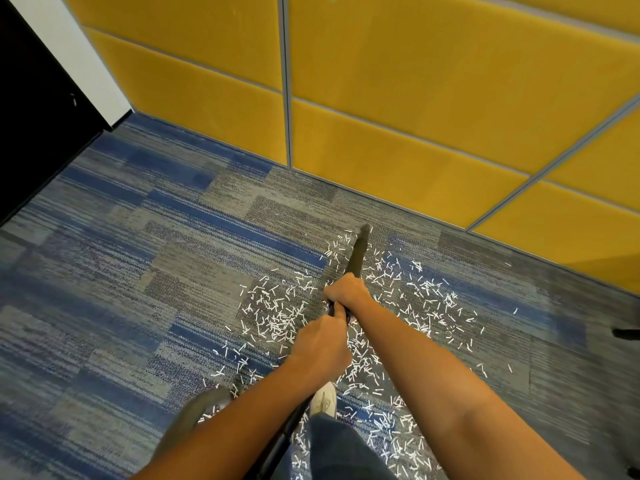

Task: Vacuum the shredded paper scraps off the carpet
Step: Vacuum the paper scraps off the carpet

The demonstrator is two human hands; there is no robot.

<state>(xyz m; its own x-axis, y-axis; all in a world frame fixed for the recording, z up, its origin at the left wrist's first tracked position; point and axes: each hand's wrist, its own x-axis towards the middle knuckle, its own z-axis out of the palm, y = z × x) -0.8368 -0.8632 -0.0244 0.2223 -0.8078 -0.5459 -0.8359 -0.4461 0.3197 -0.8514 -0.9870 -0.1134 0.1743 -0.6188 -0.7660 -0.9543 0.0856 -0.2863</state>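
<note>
Paper scraps [273, 323] strewn, vacuum wand [357, 249] partly hidden

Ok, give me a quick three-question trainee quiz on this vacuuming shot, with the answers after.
1. Which grips the black vacuum wand nearer its nozzle? A) left hand B) right hand
2. True or false: the white shredded paper scraps are all gone from the blue-grey striped carpet.
3. Fill in: the padded panels on the wall beyond the nozzle are coloured ____.
Key: 1 B; 2 false; 3 yellow.
</note>
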